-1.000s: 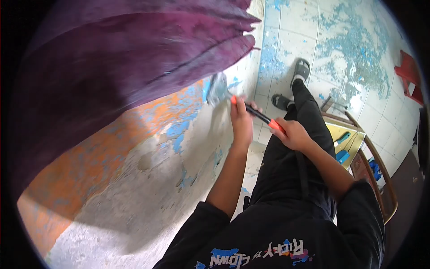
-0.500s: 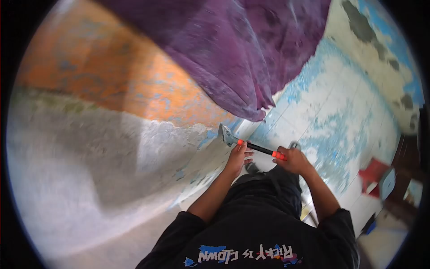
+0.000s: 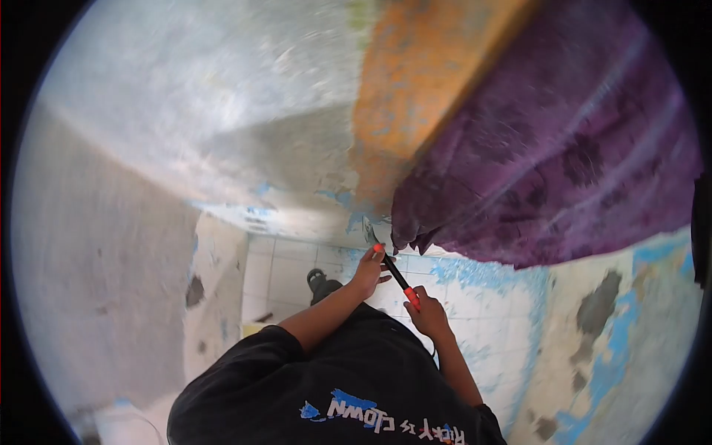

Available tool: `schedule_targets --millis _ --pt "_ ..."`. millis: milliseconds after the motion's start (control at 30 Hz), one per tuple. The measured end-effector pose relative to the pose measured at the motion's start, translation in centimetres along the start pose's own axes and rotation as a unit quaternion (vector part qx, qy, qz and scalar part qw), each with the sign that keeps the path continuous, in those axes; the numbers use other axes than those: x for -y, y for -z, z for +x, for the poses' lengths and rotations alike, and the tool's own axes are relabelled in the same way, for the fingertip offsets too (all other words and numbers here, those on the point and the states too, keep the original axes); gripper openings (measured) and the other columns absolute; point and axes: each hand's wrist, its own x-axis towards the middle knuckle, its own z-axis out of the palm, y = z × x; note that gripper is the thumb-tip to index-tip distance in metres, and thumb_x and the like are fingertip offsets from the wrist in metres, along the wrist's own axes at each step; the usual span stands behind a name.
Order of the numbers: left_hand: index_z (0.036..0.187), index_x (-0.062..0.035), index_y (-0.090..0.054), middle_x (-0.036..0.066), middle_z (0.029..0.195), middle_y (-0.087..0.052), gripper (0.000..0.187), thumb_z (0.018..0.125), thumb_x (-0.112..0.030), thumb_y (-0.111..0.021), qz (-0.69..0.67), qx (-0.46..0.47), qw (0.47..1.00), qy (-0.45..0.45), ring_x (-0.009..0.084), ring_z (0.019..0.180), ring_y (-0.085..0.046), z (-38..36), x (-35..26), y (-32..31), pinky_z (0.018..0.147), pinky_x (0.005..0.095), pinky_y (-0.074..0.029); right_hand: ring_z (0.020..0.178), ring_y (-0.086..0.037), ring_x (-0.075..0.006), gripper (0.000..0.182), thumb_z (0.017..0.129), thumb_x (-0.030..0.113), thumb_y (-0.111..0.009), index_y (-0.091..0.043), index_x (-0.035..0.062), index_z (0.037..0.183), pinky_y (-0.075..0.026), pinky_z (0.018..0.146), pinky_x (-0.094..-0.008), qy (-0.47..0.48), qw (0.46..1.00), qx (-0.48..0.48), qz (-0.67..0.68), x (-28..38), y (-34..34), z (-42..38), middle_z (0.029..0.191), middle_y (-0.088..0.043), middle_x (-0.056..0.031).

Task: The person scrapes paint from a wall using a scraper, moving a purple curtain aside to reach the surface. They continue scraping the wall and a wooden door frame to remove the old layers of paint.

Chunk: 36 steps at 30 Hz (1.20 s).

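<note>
A long-handled wall scraper [image 3: 397, 274] with a black shaft and orange grips slants across in front of me. My right hand [image 3: 430, 313] is wrapped round the orange lower end of its handle. Near the blade, my left hand [image 3: 368, 274] holds the upper orange collar between thumb and fingers, some fingers stretched out past the shaft. The grey metal blade [image 3: 369, 231] points away from me and overlaps the lower part of the wall, beside patches of blue paint. Orange paint [image 3: 397, 96] with blue flecks covers a strip of that wall.
A purple cloth [image 3: 541, 163] hangs right of the blade, its lower corner close to the scraper. Bare grey wall [image 3: 252, 81] stretches to the left. White floor tiles [image 3: 285, 278] carry scattered blue paint flakes. At right, another wall [image 3: 593, 311] shows peeling patches.
My view has turned to the left, so the cloth now appears at the right and more grey wall shows. The scraper points more straight ahead; both hands keep hold of it.
</note>
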Motion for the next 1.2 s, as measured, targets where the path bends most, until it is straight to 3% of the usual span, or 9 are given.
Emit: schedule_targets --millis 167,400,533,567,733,800,900,1033,1200 --pt "0.139 -0.0221 -0.035 0.010 0.116 -0.058 0.039 0.103 -0.033 -0.046 -0.104 -0.074 0.990 -0.065 0.0260 0.104 -0.061 0.0 0.9 -0.9 0.090 0.0512 -0.047 0.075 -0.066 -0.0416 0.039 0.093 0.040 -0.061 -0.052 0.0100 0.115 -0.049 0.065 -0.0453 -0.004 0.995 0.099 0.021 -0.6 1.5 2.8 0.078 -0.066 -0.0215" --pt "0.136 -0.0205 -0.036 0.010 0.108 -0.055 0.036 0.103 -0.034 -0.043 -0.197 -0.119 0.972 -0.045 0.0287 0.101 -0.062 3.3 0.0 1.2 0.090 0.0538 -0.048 0.052 -0.054 -0.0129 0.036 0.096 0.031 -0.057 -0.056 0.0056 0.122 -0.043 0.050 -0.0307 0.029 0.987 0.145 0.069 -1.9 -0.6 8.3 0.069 -0.057 -0.0057" --pt "0.134 -0.0188 -0.041 0.007 0.102 -0.058 0.037 0.100 -0.033 -0.047 -0.196 -0.119 0.973 -0.016 0.0240 0.093 -0.063 6.9 0.4 1.0 0.088 0.0536 -0.050 0.052 -0.054 -0.0140 0.037 0.095 0.028 -0.059 -0.057 0.0032 0.122 -0.044 0.050 -0.0310 0.061 0.990 0.125 0.033 -3.4 0.2 10.2 0.069 -0.057 -0.0050" --pt "0.134 -0.0185 -0.042 0.006 0.099 -0.058 0.037 0.100 -0.033 -0.048 -0.194 -0.122 0.973 -0.021 0.0236 0.091 -0.063 8.0 1.1 0.8 0.086 0.0533 -0.051 0.097 -0.065 -0.0385 0.042 0.093 0.031 -0.057 -0.056 0.0060 0.126 -0.049 0.084 -0.0431 0.003 0.986 0.164 0.016 -1.0 2.1 10.0 0.101 -0.066 -0.0246" --pt "0.134 -0.0158 -0.041 0.007 0.089 -0.061 0.040 0.100 -0.034 -0.051 -0.220 -0.168 0.960 -0.047 0.0194 0.077 -0.064 8.8 0.2 -3.1 0.076 0.0454 -0.056 0.103 -0.061 -0.0440 0.042 0.092 0.026 -0.055 -0.053 0.0023 0.127 -0.047 0.087 -0.0475 0.084 0.978 0.167 -0.097 0.7 5.7 12.4 0.108 -0.064 -0.0272" --pt "0.134 -0.0113 -0.043 0.008 0.085 -0.062 0.041 0.099 -0.031 -0.052 -0.194 -0.212 0.954 -0.088 0.0186 0.067 -0.063 10.2 1.0 -4.3 0.064 0.0388 -0.056 0.105 -0.061 -0.0435 0.042 0.092 0.024 -0.054 -0.052 0.0012 0.128 -0.047 0.087 -0.0465 0.090 0.970 0.193 -0.113 0.5 6.5 13.8 0.111 -0.062 -0.0284" --pt "0.134 -0.0064 -0.046 0.009 0.084 -0.062 0.045 0.097 -0.030 -0.056 -0.154 -0.267 0.942 -0.131 0.0193 0.062 -0.062 10.5 1.8 -5.7 0.053 0.0333 -0.053 0.066 -0.062 -0.0203 0.040 0.094 0.020 -0.054 -0.053 0.0014 0.130 -0.049 0.060 -0.0341 0.152 0.962 0.200 -0.106 -2.9 6.1 16.7 0.086 -0.063 -0.0114" --pt "0.129 -0.0008 -0.051 0.020 0.093 -0.067 0.047 0.093 -0.032 -0.058 -0.109 -0.309 0.929 -0.171 0.0303 0.077 -0.068 13.0 2.0 -6.9 0.068 0.0396 -0.054 0.057 -0.049 -0.0085 0.039 0.095 0.018 -0.054 -0.053 0.0013 0.131 -0.041 0.050 -0.0268 0.049 0.962 0.264 -0.052 -0.2 8.7 17.3 0.077 -0.053 -0.0015" --pt "0.124 0.0022 -0.054 0.020 0.086 -0.067 0.048 0.094 -0.035 -0.057 -0.054 -0.439 0.865 -0.237 0.0306 0.072 -0.068 16.1 3.3 -8.7 0.063 0.0379 -0.053 0.084 -0.057 -0.0194 0.040 0.096 0.019 -0.053 -0.053 -0.0003 0.131 -0.045 0.074 -0.0322 0.140 0.957 0.223 -0.118 -2.7 8.9 19.1 0.095 -0.059 -0.0111"
